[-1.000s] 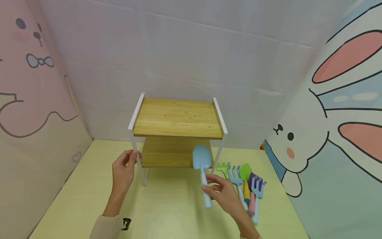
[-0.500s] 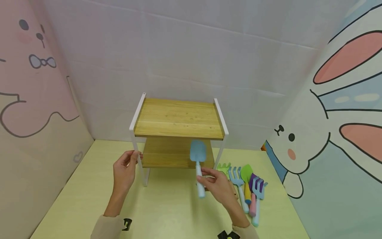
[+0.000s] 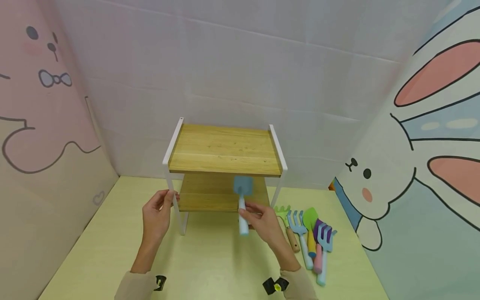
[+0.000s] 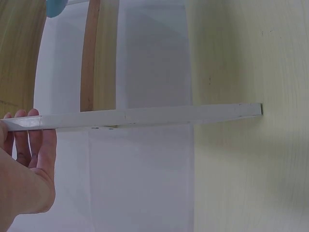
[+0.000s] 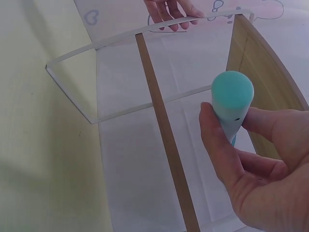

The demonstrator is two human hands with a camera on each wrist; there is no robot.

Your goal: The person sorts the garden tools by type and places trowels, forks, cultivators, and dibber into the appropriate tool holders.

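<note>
In the head view a two-tier wooden shelf (image 3: 225, 150) with white metal side frames stands at the middle of the table. My left hand (image 3: 155, 216) holds its left front leg (image 4: 154, 116), fingers around the white bar in the left wrist view. A light blue garden trowel (image 3: 243, 185) is in my right hand (image 3: 267, 225), thumb and fingers pinching its handle (image 5: 232, 94). Its blade points away, in front of the gap between the two tiers; whether it reaches inside I cannot tell. The lower tier (image 3: 206, 196) is partly covered by the trowel.
Right of the shelf lie several garden tools: a green rake (image 3: 282, 211), blue forks (image 3: 297, 225), a green trowel (image 3: 310, 217) and a wooden handle (image 3: 292, 241). A white cloth wall (image 3: 232, 75) hangs behind. Printed side walls flank the table (image 3: 210, 266).
My right hand has carried the trowel forward and to the left, toward the opening between the tiers, and its blade now looks flatter. My left hand stays on the leg.
</note>
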